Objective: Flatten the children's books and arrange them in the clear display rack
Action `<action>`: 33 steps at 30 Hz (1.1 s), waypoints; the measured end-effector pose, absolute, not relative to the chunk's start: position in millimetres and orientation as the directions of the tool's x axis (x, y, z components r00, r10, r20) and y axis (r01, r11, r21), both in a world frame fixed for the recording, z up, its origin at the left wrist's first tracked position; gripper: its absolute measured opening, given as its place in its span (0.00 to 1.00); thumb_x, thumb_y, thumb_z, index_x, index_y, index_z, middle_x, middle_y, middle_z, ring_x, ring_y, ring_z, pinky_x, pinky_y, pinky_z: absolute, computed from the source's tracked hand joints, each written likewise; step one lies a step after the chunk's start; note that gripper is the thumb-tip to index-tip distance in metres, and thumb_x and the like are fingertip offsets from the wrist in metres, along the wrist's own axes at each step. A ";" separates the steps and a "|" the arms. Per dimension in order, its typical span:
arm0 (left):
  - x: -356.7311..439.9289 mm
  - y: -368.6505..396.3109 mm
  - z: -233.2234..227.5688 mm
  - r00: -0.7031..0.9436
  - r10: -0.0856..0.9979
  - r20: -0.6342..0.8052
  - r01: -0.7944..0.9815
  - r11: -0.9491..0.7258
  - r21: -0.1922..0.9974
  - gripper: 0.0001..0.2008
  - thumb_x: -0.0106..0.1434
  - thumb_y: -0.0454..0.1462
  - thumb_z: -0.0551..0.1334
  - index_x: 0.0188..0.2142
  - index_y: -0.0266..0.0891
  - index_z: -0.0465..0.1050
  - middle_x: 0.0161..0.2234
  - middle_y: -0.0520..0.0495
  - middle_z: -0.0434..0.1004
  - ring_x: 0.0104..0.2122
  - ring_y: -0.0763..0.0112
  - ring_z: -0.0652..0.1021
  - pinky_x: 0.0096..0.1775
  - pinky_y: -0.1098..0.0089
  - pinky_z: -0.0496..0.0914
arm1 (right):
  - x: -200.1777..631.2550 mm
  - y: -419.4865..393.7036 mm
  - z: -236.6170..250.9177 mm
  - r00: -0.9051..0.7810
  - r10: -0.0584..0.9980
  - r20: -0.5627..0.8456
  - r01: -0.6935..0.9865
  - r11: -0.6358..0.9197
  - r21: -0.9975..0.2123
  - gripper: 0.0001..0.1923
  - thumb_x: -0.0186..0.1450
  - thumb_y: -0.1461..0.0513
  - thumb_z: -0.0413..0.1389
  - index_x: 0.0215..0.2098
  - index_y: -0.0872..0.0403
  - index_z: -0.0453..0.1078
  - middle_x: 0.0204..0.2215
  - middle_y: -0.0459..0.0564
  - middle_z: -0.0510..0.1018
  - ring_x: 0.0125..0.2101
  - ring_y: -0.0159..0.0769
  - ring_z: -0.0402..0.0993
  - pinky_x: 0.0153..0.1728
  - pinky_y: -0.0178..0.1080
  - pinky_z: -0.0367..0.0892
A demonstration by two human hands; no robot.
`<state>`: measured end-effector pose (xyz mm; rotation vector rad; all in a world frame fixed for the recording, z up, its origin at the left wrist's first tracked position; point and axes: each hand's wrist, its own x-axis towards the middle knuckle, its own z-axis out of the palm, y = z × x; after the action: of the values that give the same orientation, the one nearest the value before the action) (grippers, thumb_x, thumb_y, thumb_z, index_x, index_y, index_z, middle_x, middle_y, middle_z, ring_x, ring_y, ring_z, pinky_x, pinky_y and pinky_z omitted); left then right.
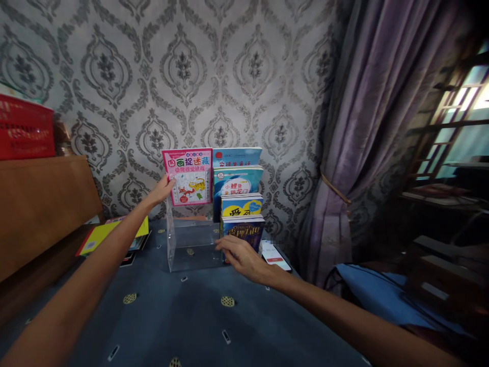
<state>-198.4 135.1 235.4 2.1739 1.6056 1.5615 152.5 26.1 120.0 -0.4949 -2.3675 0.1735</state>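
Note:
A clear tiered book rack (193, 257) stands on the cloth-covered table against the wall. My left hand (161, 191) grips the left edge of a pink picture book (191, 178), which is upright at the rack's top left. My right hand (242, 257) is at the front middle of the rack, fingers closed at its divider beside a dark blue book (250, 232). Behind that book, in rising steps, are a yellow and blue book (242, 205), a green-blue book (239, 182) and a light blue book (237, 157). The lower left tiers hold no books.
A phone (275, 256) lies right of the rack. Several books, a yellow one (114, 235) on top, lie at left beside a wooden cabinet (46, 204) bearing a red basket (25, 127). A purple curtain (344, 142) hangs at right.

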 end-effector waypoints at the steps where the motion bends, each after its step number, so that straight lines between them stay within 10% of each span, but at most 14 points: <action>1: -198.1 134.5 235.0 -0.033 0.727 0.686 0.708 -0.468 0.530 0.21 0.64 0.46 0.56 0.51 0.36 0.68 0.52 0.37 0.77 0.54 0.51 0.74 0.61 0.48 0.64 | 152.4 25.4 116.7 -0.681 0.401 0.613 0.303 0.916 -0.263 0.15 0.66 0.73 0.49 0.44 0.53 0.73 0.45 0.56 0.81 0.47 0.41 0.80 0.49 0.44 0.76; 18: -204.4 97.7 206.2 -0.133 0.684 0.717 0.759 -0.395 0.518 0.26 0.69 0.50 0.54 0.59 0.35 0.58 0.51 0.36 0.75 0.52 0.56 0.76 0.58 0.54 0.67 | 143.0 -7.5 59.3 -0.681 0.551 0.482 0.309 0.814 -0.492 0.17 0.64 0.72 0.50 0.44 0.52 0.75 0.41 0.53 0.82 0.43 0.42 0.80 0.47 0.44 0.75; 27: -272.6 19.5 78.6 -0.373 0.854 0.363 0.928 0.334 0.166 0.37 0.64 0.50 0.59 0.64 0.27 0.59 0.67 0.16 0.55 0.68 0.30 0.55 0.59 0.26 0.50 | 136.2 -41.0 -10.5 -0.674 0.664 0.325 0.307 0.651 -0.695 0.13 0.70 0.65 0.48 0.43 0.51 0.75 0.44 0.54 0.82 0.48 0.43 0.79 0.52 0.49 0.72; 33: -266.7 21.8 69.8 -0.433 0.808 0.400 0.889 0.457 0.040 0.36 0.66 0.48 0.58 0.65 0.25 0.60 0.58 0.13 0.67 0.59 0.27 0.67 0.54 0.25 0.56 | 134.4 -44.0 -21.5 -0.620 0.688 0.377 0.264 0.636 -0.725 0.13 0.70 0.67 0.49 0.41 0.51 0.75 0.45 0.55 0.82 0.49 0.44 0.79 0.53 0.50 0.71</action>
<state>-266.7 21.8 69.8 1.7822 2.9476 0.4344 134.4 -44.0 -21.5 -0.7390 -2.1988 0.8351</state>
